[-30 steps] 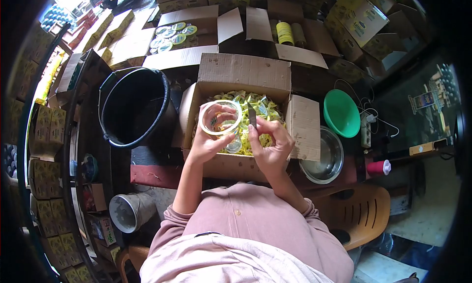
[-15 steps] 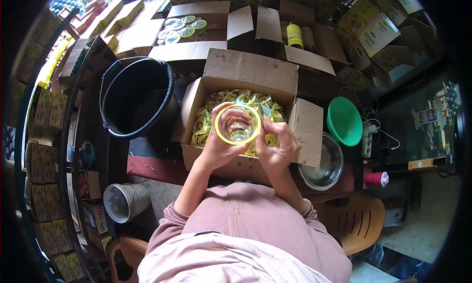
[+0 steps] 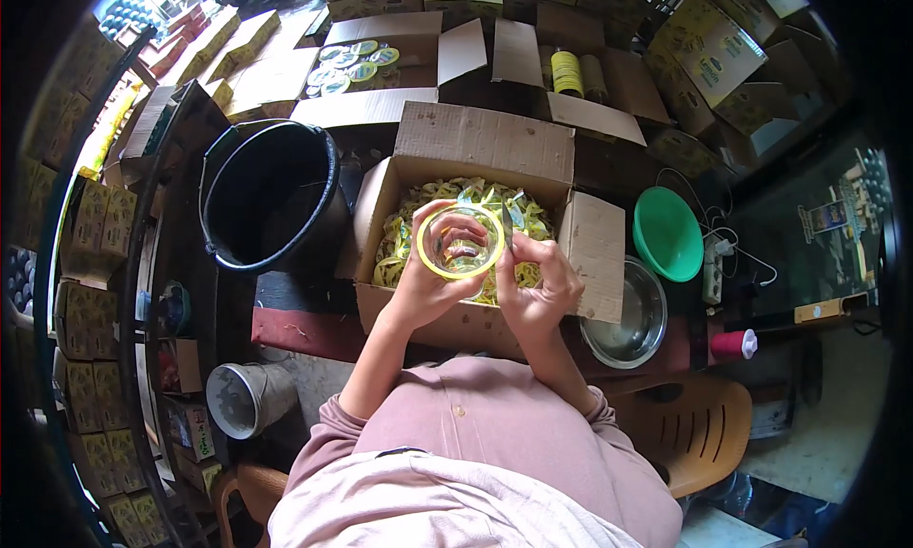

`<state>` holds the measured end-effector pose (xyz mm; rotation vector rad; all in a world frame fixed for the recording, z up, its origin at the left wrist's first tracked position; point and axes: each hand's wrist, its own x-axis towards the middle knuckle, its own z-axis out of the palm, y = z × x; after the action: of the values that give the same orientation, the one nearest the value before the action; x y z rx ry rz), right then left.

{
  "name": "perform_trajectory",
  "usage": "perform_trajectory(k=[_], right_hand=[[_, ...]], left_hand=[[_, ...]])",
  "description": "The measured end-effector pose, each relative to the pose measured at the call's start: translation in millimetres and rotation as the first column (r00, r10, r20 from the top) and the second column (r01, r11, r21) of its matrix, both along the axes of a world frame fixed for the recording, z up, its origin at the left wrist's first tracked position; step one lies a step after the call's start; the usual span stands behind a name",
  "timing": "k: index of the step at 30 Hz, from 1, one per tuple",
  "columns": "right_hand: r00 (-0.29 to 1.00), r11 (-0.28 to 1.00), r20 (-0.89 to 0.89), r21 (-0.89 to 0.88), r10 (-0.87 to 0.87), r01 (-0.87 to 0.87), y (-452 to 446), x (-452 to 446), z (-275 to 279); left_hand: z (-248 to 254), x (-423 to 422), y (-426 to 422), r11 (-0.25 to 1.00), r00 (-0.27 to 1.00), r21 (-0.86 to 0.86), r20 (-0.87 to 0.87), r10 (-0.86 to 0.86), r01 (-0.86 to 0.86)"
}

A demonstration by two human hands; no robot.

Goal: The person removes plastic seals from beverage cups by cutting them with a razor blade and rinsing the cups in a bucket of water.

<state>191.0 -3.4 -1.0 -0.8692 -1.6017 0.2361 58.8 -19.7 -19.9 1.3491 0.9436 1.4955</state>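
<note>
A cup (image 3: 462,255), seemingly uncut, is held in the curled left hand (image 3: 425,280), a blade (image 3: 507,226) pinched by the right hand (image 3: 538,282). Yellow strips (image 3: 398,248) are heaped in a carton (image 3: 483,141).

Bucket (image 3: 333,194) blocks left; flap (image 3: 596,253) blocks right; above, open.

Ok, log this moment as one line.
left hand: holds clear yellow-rimmed cup | right hand: pinches thin dark blade-like piece beside cup | beneath both: open carton holding yellow scraps
</note>
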Motion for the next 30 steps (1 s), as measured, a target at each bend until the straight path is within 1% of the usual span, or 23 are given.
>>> perform_trajectory(k=[2, 4, 5, 8, 11, 12, 13, 14, 15, 18, 19, 20, 21, 22, 23, 24, 25, 26, 28, 30], right_hand=[[1.0, 1.0, 0.024, 0.008, -0.005, 0.005, 2, 0, 0], [1.0, 1.0, 0.015, 0.005, 0.012, -0.012, 5, 1, 0], [1.0, 1.0, 0.01, 0.004, 0.02, -0.02, 6, 2, 0], [0.999, 0.997, -0.048, -0.074, 0.007, -0.01, 10, 2, -5], [0.992, 0.956, -0.109, -0.277, 0.068, -0.096, 17, 9, -13], [0.985, 0.925, -0.145, -0.352, 0.095, -0.141, 20, 12, -18], [0.976, 0.887, -0.183, -0.422, 0.119, -0.187, 23, 16, -23], [0.965, 0.841, -0.223, -0.488, 0.14, -0.235, 25, 19, -26], [0.921, 0.764, -0.35, -0.543, 0.17, -0.348, 26, 21, -27], [0.812, 0.672, -0.536, -0.517, 0.23, -0.531, 35, 30, -40], [0.685, 0.576, -0.666, -0.447, 0.296, -0.684, 41, 37, -51], [0.824, 0.576, -0.464, -0.593, 0.327, -0.563, 44, 41, -58], [0.906, 0.58, -0.232, -0.705, 0.354, -0.408, 46, 45, -64], [0.925, 0.591, 0.014, -0.773, 0.379, -0.231, 50, 50, -74], [0.74, 0.965, 0.672, -0.219, 0.04, 0.147, 58, 59, -108], [0.86, 0.926, 0.506, -0.354, 0.069, 0.134, 53, 63, -104], [0.944, 0.876, 0.322, -0.474, 0.074, 0.093, 48, 67, -94], [0.99, 0.815, 0.127, -0.579, 0.054, 0.03, 46, 73, -85], [0.98, 0.864, 0.091, -0.462, -0.178, 0.2, 44, 103, -74], [0.914, 0.849, -0.064, -0.4, -0.4, 0.344, 48, 155, -83]], left_hand=[[1, -2, -2, 0.998, 0.988, 0.058, -0.156, 0.006, 0.004], [1, -1, -3, 0.997, 0.982, 0.075, -0.187, 0.001, 0.013], [2, 0, -3, 0.998, 0.99, 0.065, -0.142, -0.009, 0.019], [-3, -2, -1, 0.998, 0.999, 0.049, 0.009, -0.035, 0.034], [-22, -9, 4, 0.997, 0.988, -0.003, 0.137, -0.071, 0.072], [-29, -13, 5, 0.995, 0.98, -0.031, 0.177, -0.086, 0.093], [-33, -19, 7, 0.999, 0.999, 0.045, -0.029, -0.022, 0.024], [-39, -23, 7, 1.0, 1.0, 0.006, -0.028, -0.013, 0.013], [-42, -25, 7, 0.999, 1.0, -0.033, -0.027, -0.004, 0.003], [-42, -26, 4, 0.995, 0.987, -0.101, 0.161, -0.008, 0.025], [-34, -23, 1, 0.99, 0.954, -0.119, 0.298, -0.035, 0.074], [-28, -22, -1, 0.984, 0.901, -0.129, 0.43, -0.057, 0.124], [-27, -24, -2, 0.977, 0.879, -0.138, 0.471, -0.078, 0.16], [-26, -24, -1, 0.976, 0.858, -0.134, 0.507, -0.082, 0.173], [-24, -25, 0, 0.974, 0.836, -0.128, 0.541, -0.087, 0.185], [-23, -25, 0, 0.972, 0.814, -0.124, 0.574, -0.092, 0.198], [-25, -27, 0, 0.971, 0.817, -0.117, 0.566, -0.108, 0.21], [-24, -28, 0, 0.973, 0.82, -0.123, 0.565, -0.093, 0.195], [-25, -26, 0, 0.97, 0.822, -0.147, 0.564, -0.08, 0.195], [-27, -28, 0, 0.973, 0.875, -0.168, 0.481, -0.057, 0.157]])
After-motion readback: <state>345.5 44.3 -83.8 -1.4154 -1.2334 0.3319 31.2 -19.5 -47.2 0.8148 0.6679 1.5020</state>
